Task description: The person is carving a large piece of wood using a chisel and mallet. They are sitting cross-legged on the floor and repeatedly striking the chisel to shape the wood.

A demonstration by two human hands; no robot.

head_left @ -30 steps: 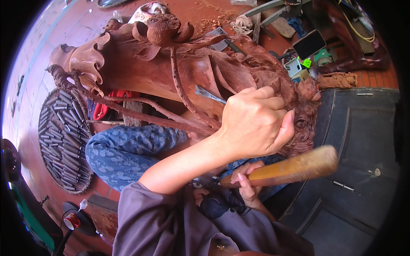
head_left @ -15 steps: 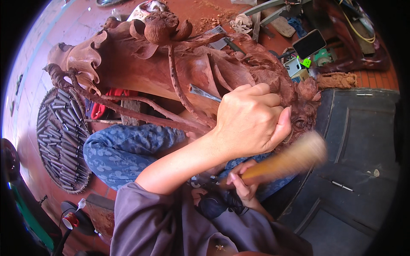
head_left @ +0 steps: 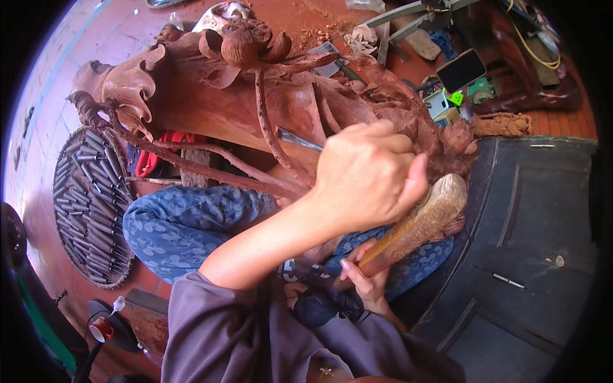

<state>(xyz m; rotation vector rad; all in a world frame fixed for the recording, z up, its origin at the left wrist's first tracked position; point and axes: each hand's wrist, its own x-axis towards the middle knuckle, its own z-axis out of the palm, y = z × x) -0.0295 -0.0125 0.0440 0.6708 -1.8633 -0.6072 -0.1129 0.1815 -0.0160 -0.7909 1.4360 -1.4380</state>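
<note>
My left hand (head_left: 370, 175) is closed in a fist over a large reddish-brown wood carving (head_left: 211, 96). From the fist a chisel (head_left: 297, 138) juts out to the left, its flat metal blade low against the carved trunk; the fingers hide its handle. Lower down, my right hand (head_left: 369, 281) is wrapped around the narrow end of a wooden mallet (head_left: 421, 223). The mallet's thick, worn head lies close beside the thumb side of my left fist; whether it touches the chisel's end is hidden. A carved round bud (head_left: 241, 48) and thin carved stems (head_left: 268, 121) stand out from the trunk.
A round basket (head_left: 59, 239) holding many dark-handled tools stands on the tiled floor at left. Dark panelled wood (head_left: 549, 204) lies at right. Far right are a phone (head_left: 461, 70), small boxes and a green tool (head_left: 480, 89). A red cup (head_left: 101, 329) sits lower left.
The mallet has swung up and left toward my left fist and is no longer blurred. My left fist and the chisel have shifted slightly left.
</note>
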